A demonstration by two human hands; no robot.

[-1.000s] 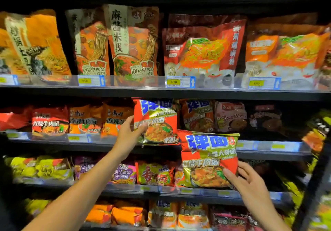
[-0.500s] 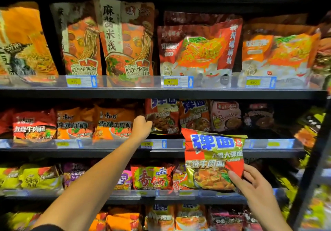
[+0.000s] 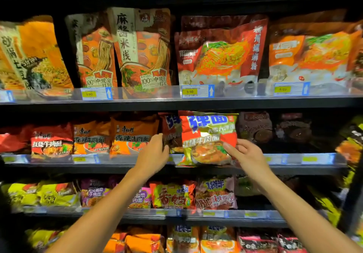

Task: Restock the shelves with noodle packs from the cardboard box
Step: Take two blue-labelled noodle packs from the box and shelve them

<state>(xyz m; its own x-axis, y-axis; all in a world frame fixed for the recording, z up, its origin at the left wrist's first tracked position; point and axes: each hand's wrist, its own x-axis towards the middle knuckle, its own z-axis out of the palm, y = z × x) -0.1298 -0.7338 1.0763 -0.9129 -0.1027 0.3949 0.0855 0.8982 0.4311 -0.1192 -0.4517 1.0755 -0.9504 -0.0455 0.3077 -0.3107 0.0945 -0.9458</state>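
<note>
step in hand, as i judge it: slotting the red and yellow-green crinkly plastic noodle pack [image 3: 208, 137] upright into the second black shelf [image 3: 294, 169]. best to push it back flush beside the matching red pack [image 3: 170, 130] at its 9 o'clock, bottom edge behind the clear price rail [image 3: 306, 158]. right hand [image 3: 248, 155] pinches the pack's lower right corner, thumb on front. left hand [image 3: 152, 155] reaches in with fingers relaxed, touching the matching pack, arm stretched up from 7 o'clock. cardboard box not in view.
</note>
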